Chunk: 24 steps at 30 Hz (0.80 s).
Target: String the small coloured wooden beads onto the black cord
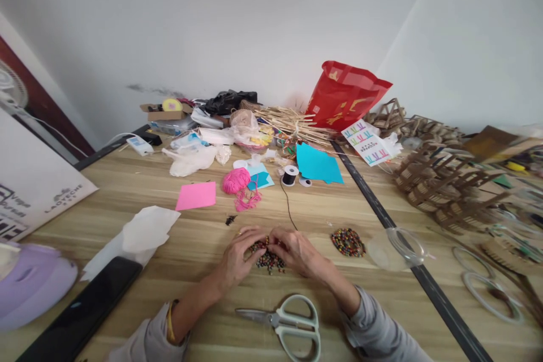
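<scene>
Here, beads (270,261) lie between left grip (238,256) and right grip (296,249).

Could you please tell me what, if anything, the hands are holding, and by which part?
It cannot be told: the left hand and right hand are close together at the pile of small beads, hiding whatever may be pinched there.

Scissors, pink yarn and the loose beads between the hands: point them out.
Scissors (275,319), head view: the pivot.
Pink yarn (236,181), head view: middle of the ball.
Loose beads (270,261), head view: middle of the pile.
</scene>
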Tool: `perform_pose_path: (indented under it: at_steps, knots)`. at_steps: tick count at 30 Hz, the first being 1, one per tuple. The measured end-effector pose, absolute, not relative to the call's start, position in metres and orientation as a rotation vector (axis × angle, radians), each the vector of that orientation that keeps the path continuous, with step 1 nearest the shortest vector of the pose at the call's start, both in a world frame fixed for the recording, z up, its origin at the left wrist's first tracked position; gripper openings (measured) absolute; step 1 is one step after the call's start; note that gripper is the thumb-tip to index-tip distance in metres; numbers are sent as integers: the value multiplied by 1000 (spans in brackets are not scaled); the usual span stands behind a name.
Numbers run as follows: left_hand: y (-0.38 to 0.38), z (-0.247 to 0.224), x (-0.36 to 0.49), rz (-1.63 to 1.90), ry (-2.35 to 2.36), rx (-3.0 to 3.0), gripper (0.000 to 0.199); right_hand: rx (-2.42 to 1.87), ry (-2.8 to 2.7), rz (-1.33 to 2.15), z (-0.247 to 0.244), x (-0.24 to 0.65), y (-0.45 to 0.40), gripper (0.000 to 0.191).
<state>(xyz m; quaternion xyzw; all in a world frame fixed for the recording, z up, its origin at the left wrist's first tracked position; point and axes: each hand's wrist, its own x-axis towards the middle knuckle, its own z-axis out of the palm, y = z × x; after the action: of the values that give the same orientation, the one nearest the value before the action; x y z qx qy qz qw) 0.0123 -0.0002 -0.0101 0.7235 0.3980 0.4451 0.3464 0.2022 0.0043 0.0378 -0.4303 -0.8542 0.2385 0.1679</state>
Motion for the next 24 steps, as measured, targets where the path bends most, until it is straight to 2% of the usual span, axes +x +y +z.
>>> perform_pose_path:
  at_steps: [3, 7, 16, 24]
  knots:
    - [-2, -10, 14, 1187, 978, 1962, 15, -1191, -2335, 791, 44, 209, 2, 8]
    - [-2, -3, 12, 1157, 968, 2028, 16, -1205, -2291, 859, 51, 221, 1, 7]
    - [4, 4, 3, 1049, 1131, 1955, 22, -1324, -2293, 587, 49, 263, 8, 15]
    - [16, -2, -10, 959, 1243, 1916, 25, -1418, -2241, 536, 42, 287, 17, 14]
